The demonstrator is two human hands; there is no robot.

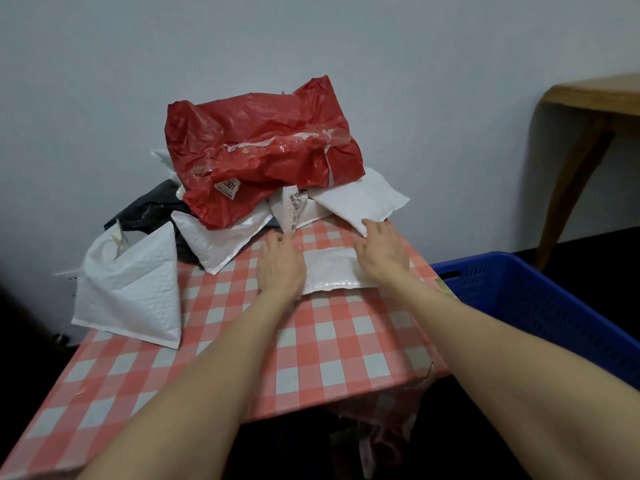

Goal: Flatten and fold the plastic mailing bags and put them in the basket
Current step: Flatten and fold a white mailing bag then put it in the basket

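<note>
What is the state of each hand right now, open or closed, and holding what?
Left hand: open, flat, pressing the left end of the white bubble mailer.
Right hand: open, flat, pressing the mailer's right end.

Folded bag flat on table, centre. Pile of bags behind it. Basket right of table.

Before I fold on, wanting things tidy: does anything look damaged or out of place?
Yes. The red bag topping the pile is ripped along its taped seam, the checked tablecloth is torn and hanging at the near right corner, and a white padded mailer overhangs the left edge.
</note>
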